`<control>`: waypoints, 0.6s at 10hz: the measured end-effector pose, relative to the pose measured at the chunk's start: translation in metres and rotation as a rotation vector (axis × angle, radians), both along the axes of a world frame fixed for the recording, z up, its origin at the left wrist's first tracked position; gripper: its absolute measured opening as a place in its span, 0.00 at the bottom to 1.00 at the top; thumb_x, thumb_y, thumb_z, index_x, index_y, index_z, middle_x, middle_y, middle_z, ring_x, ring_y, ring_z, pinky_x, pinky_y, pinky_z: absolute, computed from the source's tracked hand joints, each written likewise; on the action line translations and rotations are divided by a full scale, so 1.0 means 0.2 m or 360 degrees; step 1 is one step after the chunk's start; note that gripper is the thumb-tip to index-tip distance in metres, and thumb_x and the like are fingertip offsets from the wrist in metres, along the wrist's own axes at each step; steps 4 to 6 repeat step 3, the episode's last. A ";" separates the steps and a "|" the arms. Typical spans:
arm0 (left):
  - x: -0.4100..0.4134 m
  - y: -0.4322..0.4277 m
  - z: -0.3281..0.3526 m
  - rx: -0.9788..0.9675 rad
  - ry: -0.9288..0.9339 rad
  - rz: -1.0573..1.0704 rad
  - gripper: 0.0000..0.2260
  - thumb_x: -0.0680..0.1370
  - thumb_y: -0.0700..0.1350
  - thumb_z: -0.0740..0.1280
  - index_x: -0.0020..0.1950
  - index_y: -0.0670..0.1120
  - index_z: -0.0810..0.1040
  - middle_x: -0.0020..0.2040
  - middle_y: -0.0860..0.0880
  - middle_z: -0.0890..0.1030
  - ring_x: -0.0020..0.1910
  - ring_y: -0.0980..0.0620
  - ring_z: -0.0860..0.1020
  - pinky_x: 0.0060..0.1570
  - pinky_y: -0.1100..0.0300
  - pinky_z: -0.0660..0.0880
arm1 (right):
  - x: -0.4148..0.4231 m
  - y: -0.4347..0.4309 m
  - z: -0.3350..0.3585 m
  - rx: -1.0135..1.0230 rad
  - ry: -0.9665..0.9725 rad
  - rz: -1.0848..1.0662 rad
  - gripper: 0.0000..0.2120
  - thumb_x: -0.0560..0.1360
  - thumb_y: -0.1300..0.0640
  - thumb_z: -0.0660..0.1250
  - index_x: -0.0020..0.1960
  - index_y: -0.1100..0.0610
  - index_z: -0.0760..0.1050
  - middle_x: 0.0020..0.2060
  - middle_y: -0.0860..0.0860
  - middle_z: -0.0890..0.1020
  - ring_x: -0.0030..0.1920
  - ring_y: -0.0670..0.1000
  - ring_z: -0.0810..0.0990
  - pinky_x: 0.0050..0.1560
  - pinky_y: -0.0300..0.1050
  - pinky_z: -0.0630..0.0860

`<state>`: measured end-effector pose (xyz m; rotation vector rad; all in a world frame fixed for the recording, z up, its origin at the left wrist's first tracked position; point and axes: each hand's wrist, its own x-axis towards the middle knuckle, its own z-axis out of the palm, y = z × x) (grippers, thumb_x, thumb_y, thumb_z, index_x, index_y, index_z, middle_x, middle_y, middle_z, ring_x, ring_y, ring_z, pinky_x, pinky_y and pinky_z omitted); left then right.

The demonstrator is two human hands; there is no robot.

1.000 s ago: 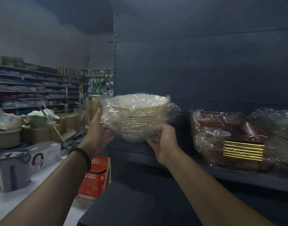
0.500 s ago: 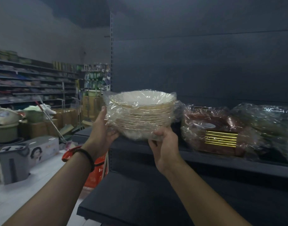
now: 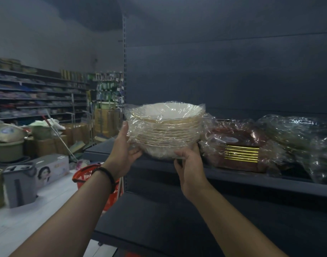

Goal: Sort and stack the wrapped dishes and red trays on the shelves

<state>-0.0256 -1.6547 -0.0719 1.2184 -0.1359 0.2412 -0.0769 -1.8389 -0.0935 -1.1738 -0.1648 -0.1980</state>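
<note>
A stack of white bowls (image 3: 165, 130) wrapped in clear plastic sits at the left end of the dark upper shelf (image 3: 233, 178), or just above it; I cannot tell whether it touches. My left hand (image 3: 124, 151) grips its left side and underside. My right hand (image 3: 189, 164) grips its lower right edge. Right beside the bowls lies a plastic-wrapped pack of red trays (image 3: 237, 145) with gold stripes. Another wrapped bundle (image 3: 300, 140), dark and unclear, lies further right.
A lower dark shelf (image 3: 159, 219) juts out below my arms. A red shopping basket (image 3: 96, 179) stands on the floor at the shelf's left end. Boxes (image 3: 51, 167), tubs and cartons crowd the floor to the left. Stocked store shelves (image 3: 33, 93) line the far wall.
Both hands have carried the wrapped bowls to the right, close against the red tray pack. My view has shifted with them.
</note>
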 end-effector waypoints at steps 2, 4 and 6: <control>-0.10 0.04 0.04 0.0283 0.0132 0.0037 0.29 0.84 0.67 0.56 0.77 0.50 0.70 0.70 0.44 0.77 0.65 0.36 0.80 0.67 0.42 0.78 | -0.06 -0.10 -0.03 -0.0583 -0.0054 -0.0145 0.30 0.74 0.59 0.69 0.73 0.42 0.71 0.56 0.40 0.85 0.56 0.43 0.82 0.66 0.50 0.77; -0.20 0.02 -0.01 0.0469 0.0109 0.0323 0.17 0.86 0.56 0.61 0.56 0.45 0.82 0.62 0.36 0.84 0.59 0.34 0.84 0.61 0.40 0.80 | -0.15 -0.17 -0.03 -0.0623 0.0068 0.0032 0.13 0.83 0.58 0.65 0.64 0.44 0.75 0.51 0.47 0.81 0.55 0.46 0.80 0.68 0.51 0.78; -0.20 0.02 -0.01 0.0469 0.0109 0.0323 0.17 0.86 0.56 0.61 0.56 0.45 0.82 0.62 0.36 0.84 0.59 0.34 0.84 0.61 0.40 0.80 | -0.15 -0.17 -0.03 -0.0623 0.0068 0.0032 0.13 0.83 0.58 0.65 0.64 0.44 0.75 0.51 0.47 0.81 0.55 0.46 0.80 0.68 0.51 0.78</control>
